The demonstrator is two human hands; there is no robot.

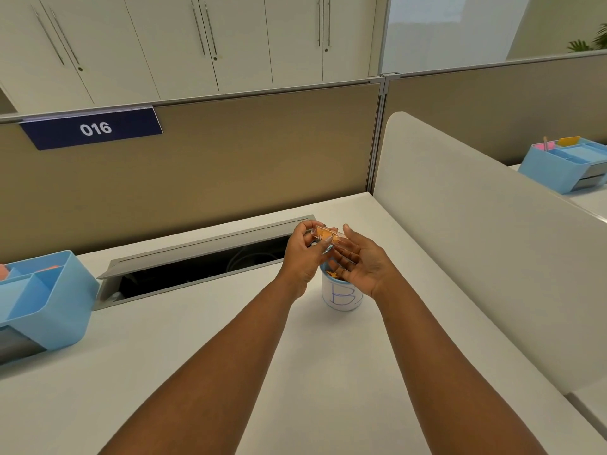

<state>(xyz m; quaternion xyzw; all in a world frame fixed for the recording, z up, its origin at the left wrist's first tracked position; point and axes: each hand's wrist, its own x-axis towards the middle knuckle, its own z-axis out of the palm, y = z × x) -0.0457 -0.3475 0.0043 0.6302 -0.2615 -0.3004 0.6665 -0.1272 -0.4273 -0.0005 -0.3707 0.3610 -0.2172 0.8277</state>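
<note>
We are at the emptying step: the box (326,236) is held tilted above the cup (341,298), which stands on the desk (197,356) directly below our hands. The left hand (303,254) pinches the box between thumb and curled fingers. The right hand (363,259) lies open, palm up, fingers nearly straight, just beside and below the box; whether it touches the box we cannot tell. The box looks like thin, rigid, transparent plastic, rectangular and shallow, with small orange pieces inside. More orange pieces show at the cup's bluish rim. The cup is cylindrical, wrapped in matt white paper bearing a hand-drawn blue letter B. For the next move, we judge that the box needs further tilting over the cup mouth, with the open palm guarding against spills
</note>
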